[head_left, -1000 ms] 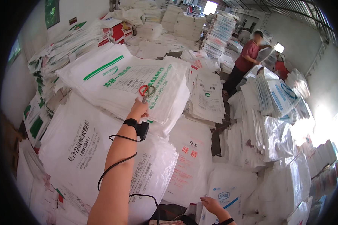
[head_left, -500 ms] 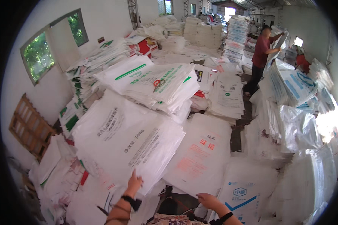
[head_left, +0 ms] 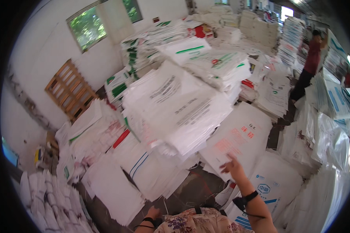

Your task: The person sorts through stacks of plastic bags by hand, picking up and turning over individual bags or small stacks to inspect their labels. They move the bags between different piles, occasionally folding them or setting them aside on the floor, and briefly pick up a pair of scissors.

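Note:
My right hand (head_left: 232,169) is open, its fingers apart and nothing in it. It hangs over the near edge of a stack of white woven sacks with orange print (head_left: 237,139). My left hand (head_left: 153,213) is low, close to my body, beside a white sack pile (head_left: 112,190); its fingers are blurred and partly hidden. Ahead rises a tall stack of white sacks with dark print (head_left: 182,105). White sacks with blue print (head_left: 262,190) lie under my right forearm.
Bundled white sacks (head_left: 52,202) stand at the near left, and a wooden pallet (head_left: 70,91) leans on the wall. Green-printed sacks (head_left: 206,58) are piled behind. A person in a dark red shirt (head_left: 312,56) handles a sack at the far right. Dark floor (head_left: 196,184) shows between the stacks.
My view has turned left, so the stacks sit farther right. My left hand has dropped from the tall stack to near my body. My right hand has lifted and reached forward.

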Tool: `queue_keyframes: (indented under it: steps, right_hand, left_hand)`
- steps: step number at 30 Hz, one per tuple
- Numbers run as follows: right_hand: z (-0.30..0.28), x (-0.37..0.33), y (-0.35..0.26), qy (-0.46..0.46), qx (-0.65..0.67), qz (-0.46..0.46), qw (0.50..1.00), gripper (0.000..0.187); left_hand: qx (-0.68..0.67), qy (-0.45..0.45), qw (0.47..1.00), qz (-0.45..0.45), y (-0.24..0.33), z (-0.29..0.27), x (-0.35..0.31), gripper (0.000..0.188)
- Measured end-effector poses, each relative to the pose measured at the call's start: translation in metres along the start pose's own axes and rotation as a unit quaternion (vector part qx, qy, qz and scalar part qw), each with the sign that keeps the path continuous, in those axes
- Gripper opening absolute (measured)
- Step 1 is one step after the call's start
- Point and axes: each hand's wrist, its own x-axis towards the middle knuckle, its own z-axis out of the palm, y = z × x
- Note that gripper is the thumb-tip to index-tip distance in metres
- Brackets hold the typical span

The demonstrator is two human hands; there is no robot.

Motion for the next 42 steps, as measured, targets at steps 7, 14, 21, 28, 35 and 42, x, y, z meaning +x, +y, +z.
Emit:
queue_keyframes:
  steps: [7,14,21,28,35,42]
  right_hand:
    - [0.108,0.008,0.010,-0.084,-0.084,-0.026,0.993,0.052]
    - [0.209,-0.116,0.147,-0.502,-0.277,0.062,0.817,0.045]
    - [0.343,-0.219,0.114,-0.792,-0.337,-0.016,0.508,0.044]
    - [0.377,-0.166,0.150,-0.768,-0.420,-0.109,0.471,0.042]
    - [0.435,-0.171,0.144,-0.829,-0.389,-0.072,0.395,0.040]
    - [0.480,-0.180,0.159,-0.834,-0.411,-0.030,0.368,0.040]
  left_hand:
    - [-0.161,0.207,0.965,-0.023,-0.081,0.069,-0.161,0.055]
    - [0.232,0.021,0.970,-0.062,-0.246,0.216,-0.250,0.043]
    - [-0.108,0.224,0.932,-0.262,-0.289,0.301,-0.345,0.015]
    - [-0.684,0.348,0.495,-0.407,-0.182,0.327,-0.353,0.016]
    - [-0.154,0.117,0.906,-0.377,-0.134,0.451,-0.348,0.026]
    - [-0.173,0.233,0.862,-0.415,-0.123,0.441,-0.336,0.024]
